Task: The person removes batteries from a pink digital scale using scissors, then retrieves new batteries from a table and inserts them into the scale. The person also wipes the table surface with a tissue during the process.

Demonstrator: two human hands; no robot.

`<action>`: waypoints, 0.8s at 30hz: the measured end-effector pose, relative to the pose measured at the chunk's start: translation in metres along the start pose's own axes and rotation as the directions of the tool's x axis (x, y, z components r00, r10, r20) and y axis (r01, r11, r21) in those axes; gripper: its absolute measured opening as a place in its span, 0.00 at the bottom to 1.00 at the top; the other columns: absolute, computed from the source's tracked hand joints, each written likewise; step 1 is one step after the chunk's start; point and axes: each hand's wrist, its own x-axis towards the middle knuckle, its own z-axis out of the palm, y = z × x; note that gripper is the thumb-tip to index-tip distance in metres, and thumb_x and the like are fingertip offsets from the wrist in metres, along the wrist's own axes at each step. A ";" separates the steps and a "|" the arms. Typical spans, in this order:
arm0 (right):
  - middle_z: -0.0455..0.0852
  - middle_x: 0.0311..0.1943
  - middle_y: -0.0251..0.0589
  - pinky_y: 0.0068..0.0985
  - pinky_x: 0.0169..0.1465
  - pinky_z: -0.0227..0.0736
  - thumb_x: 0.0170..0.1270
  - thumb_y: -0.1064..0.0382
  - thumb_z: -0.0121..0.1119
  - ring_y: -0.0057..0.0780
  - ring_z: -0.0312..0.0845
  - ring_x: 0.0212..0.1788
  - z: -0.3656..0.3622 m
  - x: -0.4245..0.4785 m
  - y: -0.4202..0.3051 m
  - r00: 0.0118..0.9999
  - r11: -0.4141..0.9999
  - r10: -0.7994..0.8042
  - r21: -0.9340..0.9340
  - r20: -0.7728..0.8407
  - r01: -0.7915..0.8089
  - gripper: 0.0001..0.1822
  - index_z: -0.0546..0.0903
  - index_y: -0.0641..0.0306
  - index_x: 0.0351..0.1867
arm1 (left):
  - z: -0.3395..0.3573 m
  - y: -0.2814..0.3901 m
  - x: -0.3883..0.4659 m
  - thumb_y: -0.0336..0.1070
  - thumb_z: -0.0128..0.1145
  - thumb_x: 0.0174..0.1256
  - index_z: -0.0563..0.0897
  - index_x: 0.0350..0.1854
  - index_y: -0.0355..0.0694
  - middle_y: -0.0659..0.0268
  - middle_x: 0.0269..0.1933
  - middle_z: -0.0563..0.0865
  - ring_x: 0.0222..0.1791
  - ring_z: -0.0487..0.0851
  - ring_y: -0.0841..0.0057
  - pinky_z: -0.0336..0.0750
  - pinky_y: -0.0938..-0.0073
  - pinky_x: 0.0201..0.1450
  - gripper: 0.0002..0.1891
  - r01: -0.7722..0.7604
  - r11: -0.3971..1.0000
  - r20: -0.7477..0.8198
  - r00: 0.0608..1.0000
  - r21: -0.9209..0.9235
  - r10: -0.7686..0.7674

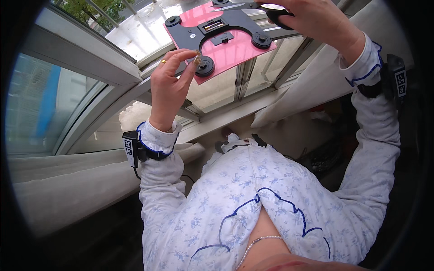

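Observation:
A pink glass bathroom scale [234,57] lies underside up on the window ledge, with round black feet and an uncovered battery compartment [213,25] that has a battery in it. The detached black battery cover [222,38] rests on the pink surface. My left hand [173,79] pinches a small brownish crumpled piece [197,60] between thumb and fingertips, over the near-left foot. In my right hand [315,23], at the upper right, is a pair of black-handled scissors [279,17], their blades pointing left above the scale's far part; the fingers are partly cut off by the frame's edge.
White window frames [91,54] and glass panes surround the ledge. A pale outer sill [145,20] with metal bars lies beyond. White curtains [312,74] hang to the right and at the lower left [84,189]. Dark items, blurred by shadow, stand on the floor at right.

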 end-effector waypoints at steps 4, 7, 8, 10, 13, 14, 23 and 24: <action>0.84 0.28 0.40 0.29 0.47 0.71 0.50 0.66 0.60 0.38 0.78 0.34 0.014 0.034 0.040 0.982 0.989 -0.122 -0.060 0.147 0.132 0.13 0.82 0.59 0.40 | 0.010 -0.033 0.031 0.25 0.62 0.59 0.85 0.41 0.35 0.61 0.43 0.86 0.39 0.84 0.71 0.77 0.76 0.42 0.09 0.046 0.998 -0.018 0.999 0.043 -0.045; 0.83 0.26 0.37 0.29 0.45 0.71 0.50 0.66 0.60 0.37 0.77 0.34 0.025 0.051 0.050 0.930 0.988 -0.135 -0.025 0.341 0.152 0.08 0.81 0.59 0.34 | 0.021 -0.050 0.048 0.26 0.61 0.59 0.85 0.41 0.35 0.60 0.44 0.85 0.40 0.84 0.68 0.78 0.73 0.43 0.08 0.004 0.996 0.012 1.000 0.094 -0.005; 0.83 0.25 0.37 0.29 0.45 0.72 0.50 0.66 0.60 0.37 0.77 0.34 0.027 0.057 0.051 0.911 0.989 -0.124 -0.031 0.393 0.148 0.07 0.80 0.59 0.33 | 0.024 -0.055 0.052 0.26 0.61 0.59 0.85 0.41 0.35 0.60 0.44 0.85 0.40 0.84 0.68 0.78 0.73 0.43 0.08 -0.010 0.994 0.030 1.000 0.112 0.006; 0.83 0.25 0.38 0.31 0.43 0.72 0.51 0.66 0.60 0.37 0.76 0.35 0.028 0.065 0.050 0.885 0.997 -0.078 0.014 0.459 0.081 0.03 0.79 0.61 0.28 | 0.032 -0.062 0.058 0.27 0.62 0.59 0.84 0.43 0.35 0.60 0.47 0.84 0.43 0.84 0.64 0.78 0.70 0.45 0.10 0.000 0.993 0.087 0.996 0.120 -0.010; 0.83 0.24 0.40 0.30 0.41 0.74 0.51 0.67 0.60 0.37 0.77 0.35 0.027 0.078 0.048 0.820 0.989 -0.117 -0.012 0.561 0.149 0.03 0.80 0.63 0.27 | 0.040 -0.071 0.058 0.29 0.64 0.58 0.83 0.47 0.35 0.59 0.52 0.83 0.46 0.83 0.62 0.78 0.69 0.48 0.14 0.039 0.991 0.150 0.987 0.130 -0.059; 0.83 0.23 0.41 0.29 0.39 0.75 0.51 0.67 0.60 0.37 0.78 0.34 0.027 0.081 0.046 0.807 0.986 -0.150 0.023 0.570 0.168 0.03 0.80 0.64 0.26 | 0.042 -0.074 0.056 0.32 0.66 0.56 0.81 0.50 0.34 0.58 0.56 0.81 0.48 0.82 0.61 0.77 0.67 0.51 0.19 0.060 0.989 0.194 0.977 0.133 -0.085; 0.82 0.21 0.42 0.28 0.36 0.76 0.50 0.67 0.60 0.38 0.80 0.31 0.061 0.105 0.029 0.716 0.966 -0.214 0.033 0.665 0.258 0.04 0.81 0.66 0.24 | 0.027 -0.102 0.040 0.31 0.70 0.52 0.81 0.54 0.33 0.59 0.55 0.82 0.50 0.82 0.65 0.77 0.70 0.53 0.24 0.016 0.949 0.267 0.958 0.316 -0.105; 0.82 0.21 0.42 0.28 0.36 0.76 0.50 0.67 0.60 0.38 0.80 0.31 0.064 0.105 0.029 0.717 0.963 -0.217 0.026 0.663 0.267 0.04 0.81 0.66 0.24 | 0.027 -0.103 0.040 0.29 0.70 0.52 0.80 0.55 0.33 0.59 0.55 0.82 0.50 0.83 0.67 0.77 0.71 0.54 0.25 0.026 0.949 0.265 0.957 0.315 -0.114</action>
